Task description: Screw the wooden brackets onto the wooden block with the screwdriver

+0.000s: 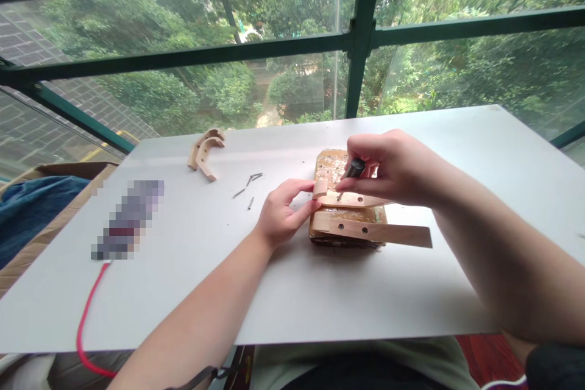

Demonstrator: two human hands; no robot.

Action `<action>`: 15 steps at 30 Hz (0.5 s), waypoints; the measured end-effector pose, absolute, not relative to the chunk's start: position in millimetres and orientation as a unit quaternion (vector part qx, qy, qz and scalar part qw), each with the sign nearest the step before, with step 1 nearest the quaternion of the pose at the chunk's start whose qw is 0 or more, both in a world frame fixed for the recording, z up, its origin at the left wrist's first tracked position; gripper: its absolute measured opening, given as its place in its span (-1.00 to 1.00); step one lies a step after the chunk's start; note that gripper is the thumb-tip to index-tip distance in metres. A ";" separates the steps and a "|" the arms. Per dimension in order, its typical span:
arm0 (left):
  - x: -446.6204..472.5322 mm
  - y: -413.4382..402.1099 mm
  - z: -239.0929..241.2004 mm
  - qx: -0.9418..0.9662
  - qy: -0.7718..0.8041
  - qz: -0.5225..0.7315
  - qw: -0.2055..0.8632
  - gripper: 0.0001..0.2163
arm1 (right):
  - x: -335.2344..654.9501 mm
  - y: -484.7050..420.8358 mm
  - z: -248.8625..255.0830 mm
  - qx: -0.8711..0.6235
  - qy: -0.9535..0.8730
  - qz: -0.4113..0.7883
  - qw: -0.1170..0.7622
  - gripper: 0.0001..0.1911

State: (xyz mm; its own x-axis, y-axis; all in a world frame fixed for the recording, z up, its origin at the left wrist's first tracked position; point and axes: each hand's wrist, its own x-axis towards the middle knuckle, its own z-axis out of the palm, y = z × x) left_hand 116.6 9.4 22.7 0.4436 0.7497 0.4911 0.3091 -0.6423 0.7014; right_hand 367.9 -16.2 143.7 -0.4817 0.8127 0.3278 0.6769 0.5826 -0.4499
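Note:
My right hand (381, 167) grips a screwdriver by its black handle (354, 169), tilted down to a screw (339, 197) in a flat wooden piece (350, 200). Between the thumb and fingers of my left hand (290, 207), the curved left end of that piece is pinched. Beneath it lies a brown block (329, 161) with a shiny, pitted top. Closer to me, a second wooden piece (397, 233) rests across the same block, with two dark screw heads showing in it. Its right end sticks out past the block.
Several loose screws (249, 183) lie on the white table (274, 292) left of my hands. Two curved wooden pieces (205, 153) are near the back edge. At left, a blurred-out device (130, 219) has a red cable (86, 311). A cardboard box (103, 170) holds blue cloth.

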 end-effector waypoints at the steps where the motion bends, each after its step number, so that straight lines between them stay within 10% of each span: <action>1: 116.4 9.2 22.8 0.807 0.328 0.413 0.267 -0.73 | 366.3 -16.6 143.0 -0.445 -0.847 0.130 0.262 -0.60; 15: 117.3 4.5 19.6 0.807 0.353 0.400 0.253 -0.71 | 375.4 -25.5 160.5 -0.480 -0.798 0.107 0.349 -0.83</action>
State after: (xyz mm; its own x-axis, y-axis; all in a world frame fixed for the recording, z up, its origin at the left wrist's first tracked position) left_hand 117.3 4.5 19.6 0.4314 0.7720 0.4668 0.3666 -0.6228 0.6912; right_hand 375.4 -25.5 160.5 -0.2954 0.8410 0.4533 0.6919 0.5155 -0.5055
